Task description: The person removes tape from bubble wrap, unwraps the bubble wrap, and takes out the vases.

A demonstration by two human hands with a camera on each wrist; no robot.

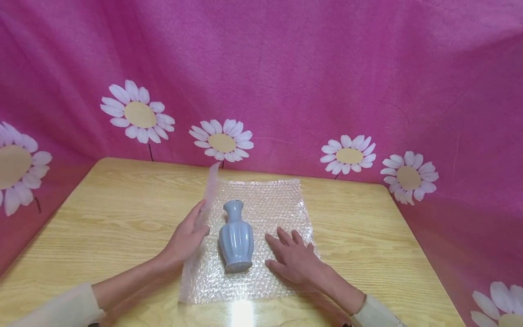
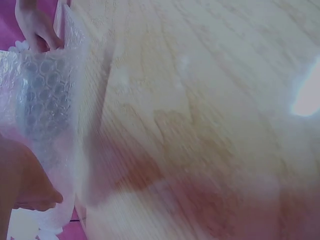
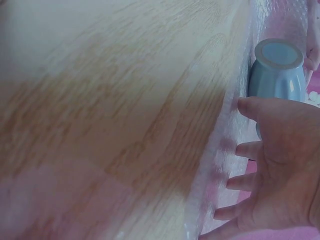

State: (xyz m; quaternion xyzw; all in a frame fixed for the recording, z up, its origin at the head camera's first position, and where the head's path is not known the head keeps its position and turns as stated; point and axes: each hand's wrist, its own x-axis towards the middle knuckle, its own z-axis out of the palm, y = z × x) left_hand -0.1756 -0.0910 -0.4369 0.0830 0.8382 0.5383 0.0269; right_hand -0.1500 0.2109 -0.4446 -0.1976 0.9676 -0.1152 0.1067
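Observation:
A pale blue ribbed vase [image 1: 237, 240] lies on its side on a sheet of bubble wrap [image 1: 278, 204], its neck toward the far side of the table. My left hand [image 1: 185, 238] grips the sheet's left edge, which stands raised off the table beside the vase. To the right of the vase, my right hand [image 1: 294, 259] rests on the bubble wrap with its fingers spread. In the right wrist view, the vase's round base [image 3: 279, 52] shows just beyond the thumb. The left wrist view shows the lifted bubble wrap [image 2: 47, 95] between both hands, with the vase blurred behind it.
The wooden table [image 1: 122, 213] extends around the sheet on every side. A pink cloth [image 1: 286, 81] printed with large white daisies hangs behind and beside it. Light glares off the tabletop near the front edge of the sheet.

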